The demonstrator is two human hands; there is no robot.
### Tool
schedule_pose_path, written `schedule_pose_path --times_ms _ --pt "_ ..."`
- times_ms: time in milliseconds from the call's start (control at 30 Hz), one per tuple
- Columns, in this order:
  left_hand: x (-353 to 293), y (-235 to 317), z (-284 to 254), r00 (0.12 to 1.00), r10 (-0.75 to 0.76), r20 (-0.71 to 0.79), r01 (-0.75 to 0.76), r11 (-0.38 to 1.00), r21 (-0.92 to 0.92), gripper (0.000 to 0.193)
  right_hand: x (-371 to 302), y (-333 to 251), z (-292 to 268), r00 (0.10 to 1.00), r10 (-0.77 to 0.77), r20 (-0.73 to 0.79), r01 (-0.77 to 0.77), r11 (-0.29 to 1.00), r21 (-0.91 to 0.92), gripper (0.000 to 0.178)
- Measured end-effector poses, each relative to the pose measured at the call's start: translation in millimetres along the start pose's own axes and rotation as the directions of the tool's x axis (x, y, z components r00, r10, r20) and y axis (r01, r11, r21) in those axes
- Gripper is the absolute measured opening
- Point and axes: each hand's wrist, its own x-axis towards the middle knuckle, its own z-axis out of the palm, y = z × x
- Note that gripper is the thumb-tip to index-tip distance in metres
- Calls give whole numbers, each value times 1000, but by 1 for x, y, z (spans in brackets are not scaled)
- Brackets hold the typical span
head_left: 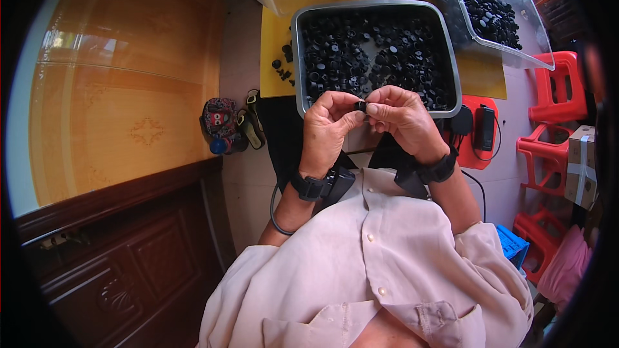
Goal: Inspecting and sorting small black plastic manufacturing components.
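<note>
Both my hands meet at the near rim of a metal tray full of small black round parts. My left hand pinches a small black cap-like part between thumb and forefinger. My right hand closes on the same part from the other side, thumb and forefinger against it. Fingers cover most of the part, so its exact shape is hard to make out. Inside the tray, loose black parts lie heaped, some ring-shaped, some like caps. A bare patch of tray bottom shows near the middle.
Beyond the tray, clear plastic bins stand on a yellow board; the right one holds more black parts. A few loose parts lie left of the tray. Red stools, a carton and a wooden cabinet flank me.
</note>
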Motion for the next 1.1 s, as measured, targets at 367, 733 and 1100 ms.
schedule_pose_path --times_ms 367,733,1100 --pt "-3 2 4 1000 8 -18 -7 998 59 26 -4 0 -5 999 3 38 -5 998 60 13" --pt "-3 4 5 998 48 -35 -42 988 150 36 -4 5 0 999 -41 -1 40 995 96 12" --pt "-4 4 -1 998 60 -9 -56 976 209 43 -3 2 -2 997 35 63 -39 997 68 8"
